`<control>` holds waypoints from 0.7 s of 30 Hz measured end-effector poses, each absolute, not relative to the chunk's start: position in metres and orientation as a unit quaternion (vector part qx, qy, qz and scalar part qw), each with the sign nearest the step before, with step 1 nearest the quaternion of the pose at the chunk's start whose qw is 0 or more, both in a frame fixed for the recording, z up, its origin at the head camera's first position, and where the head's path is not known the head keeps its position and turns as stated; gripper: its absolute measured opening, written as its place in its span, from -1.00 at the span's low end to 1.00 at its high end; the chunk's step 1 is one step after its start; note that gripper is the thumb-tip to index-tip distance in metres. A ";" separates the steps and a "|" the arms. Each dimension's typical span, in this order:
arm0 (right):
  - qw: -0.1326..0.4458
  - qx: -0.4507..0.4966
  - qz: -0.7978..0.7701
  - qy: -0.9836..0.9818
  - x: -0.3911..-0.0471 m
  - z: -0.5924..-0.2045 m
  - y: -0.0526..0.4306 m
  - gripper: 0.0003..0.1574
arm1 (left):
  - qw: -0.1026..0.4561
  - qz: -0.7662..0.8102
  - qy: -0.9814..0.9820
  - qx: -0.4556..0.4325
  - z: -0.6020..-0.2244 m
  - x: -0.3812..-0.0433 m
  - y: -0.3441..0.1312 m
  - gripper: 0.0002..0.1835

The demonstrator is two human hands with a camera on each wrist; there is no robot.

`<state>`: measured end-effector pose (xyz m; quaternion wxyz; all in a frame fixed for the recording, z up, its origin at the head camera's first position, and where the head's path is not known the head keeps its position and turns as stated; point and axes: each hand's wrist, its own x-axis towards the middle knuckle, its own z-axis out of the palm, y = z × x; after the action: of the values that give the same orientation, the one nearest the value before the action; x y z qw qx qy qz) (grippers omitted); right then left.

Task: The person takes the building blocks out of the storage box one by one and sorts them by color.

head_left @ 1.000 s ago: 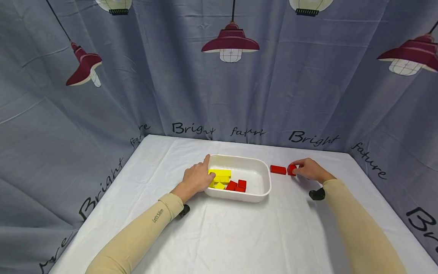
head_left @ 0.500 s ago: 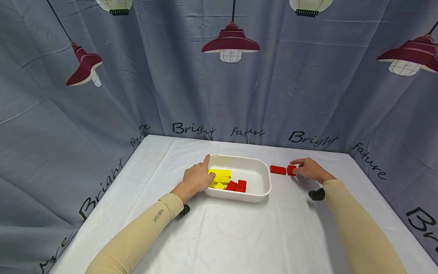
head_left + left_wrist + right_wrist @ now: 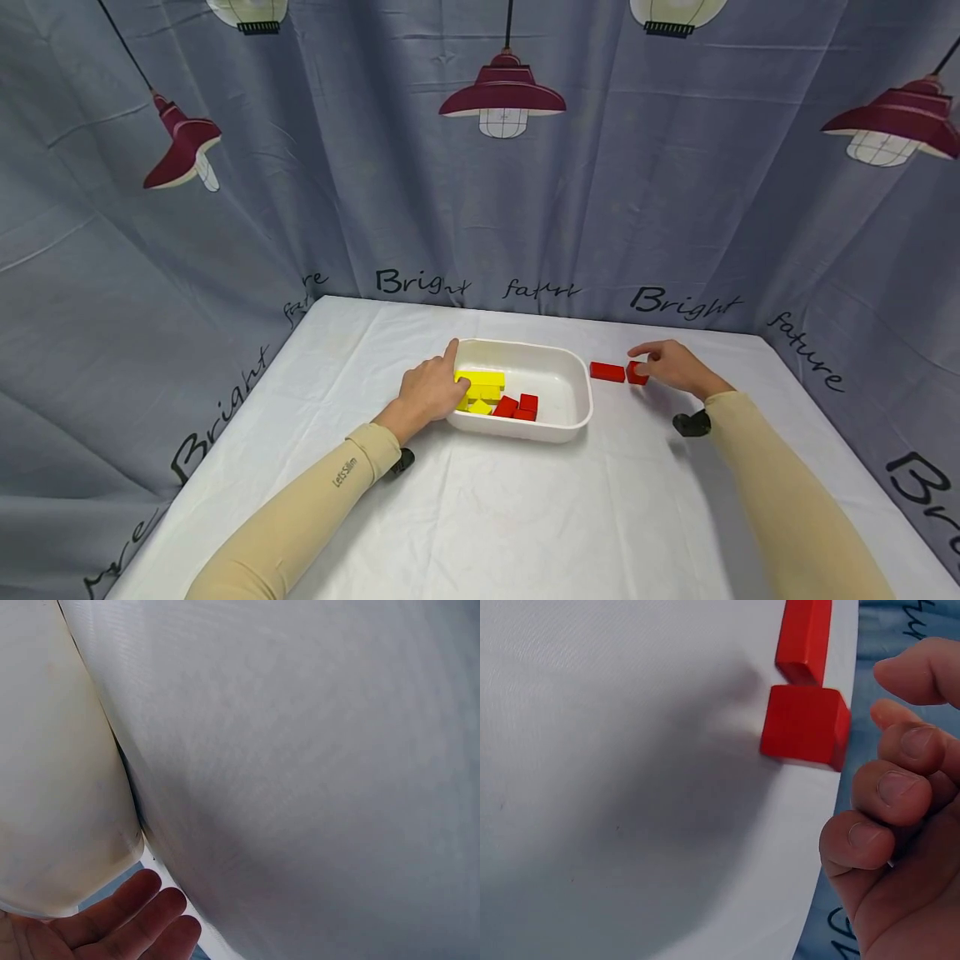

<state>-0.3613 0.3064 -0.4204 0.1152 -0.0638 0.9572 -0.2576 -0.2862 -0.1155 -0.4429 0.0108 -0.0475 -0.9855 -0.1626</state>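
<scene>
At the left end of the white plastic tray (image 3: pixel 517 427), my left hand (image 3: pixel 427 387) grips the side, thumb over the inside and index finger along the rim. In the left wrist view its fingers (image 3: pixel 142 919) lie by the tray's outer wall (image 3: pixel 67 780). Several yellow blocks (image 3: pixel 483 380) and a few red blocks (image 3: pixel 506 407) lie inside. To the tray's right, a long red block (image 3: pixel 607 372) is end to end with a red cube (image 3: pixel 634 374) on the table. My right hand (image 3: pixel 677 368) hovers by the cube, thumb and index finger apart, holding nothing; other fingers are curled loosely.
White cloth covers the table (image 3: pixel 510 517). A grey-blue curtain (image 3: pixel 390 183) with printed lamps and lettering hangs behind and at both sides. A black wrist camera (image 3: pixel 692 424) sits under the right wrist and another black camera (image 3: pixel 401 463) under the left.
My right hand has let go of the red cube, its index finger lifting and reaching a little left. The cube stays beside the long red block. My left hand has not moved.
</scene>
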 end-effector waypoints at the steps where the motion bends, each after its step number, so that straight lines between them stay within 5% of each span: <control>1: 0.114 -0.066 -0.259 0.957 -0.361 -0.419 0.305 -0.42 | 0.012 -0.164 -0.985 -0.048 -0.443 -0.286 -0.116 -0.17; 21: 0.099 -0.118 -0.273 0.950 -0.354 -0.398 0.272 -0.48 | 0.019 -0.166 -0.985 -0.049 -0.444 -0.285 -0.115 -0.19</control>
<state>-0.3538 0.2724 -0.3978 0.0995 -0.1183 0.9496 -0.2727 -0.2853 -0.1155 -0.4439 0.0186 -0.0491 -0.9847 -0.1664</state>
